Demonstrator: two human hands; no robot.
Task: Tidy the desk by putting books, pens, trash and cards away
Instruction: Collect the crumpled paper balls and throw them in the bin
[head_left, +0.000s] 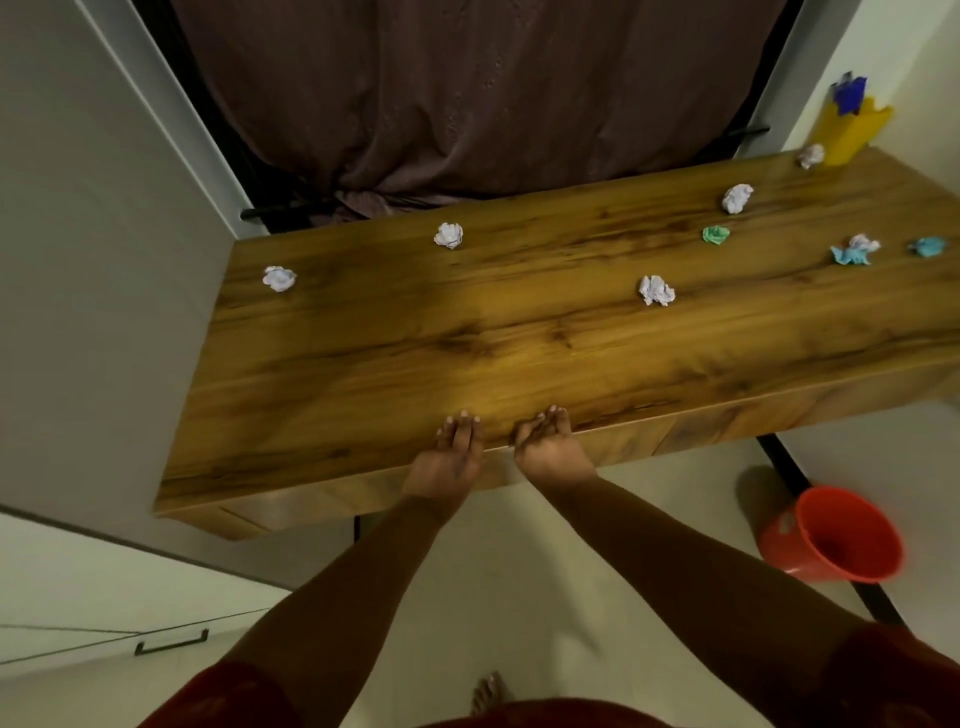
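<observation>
With both the left hand (457, 447) and right hand (545, 441) resting open and empty at the near edge of the surface (415, 338), the paper balls (656, 290) lie scattered far and right, so a hasty sweep toward the red bin (831, 535) on the floor risks knocking them off.

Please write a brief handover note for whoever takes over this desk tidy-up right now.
Left hand and right hand: both open, empty, resting at the near edge of the wooden desk.
On the desk: nine crumpled paper balls, among them a white one far left and a green one.
Yellow holder at the far right corner.
Red bin on the floor, right.
Left: bin the paper.
</observation>
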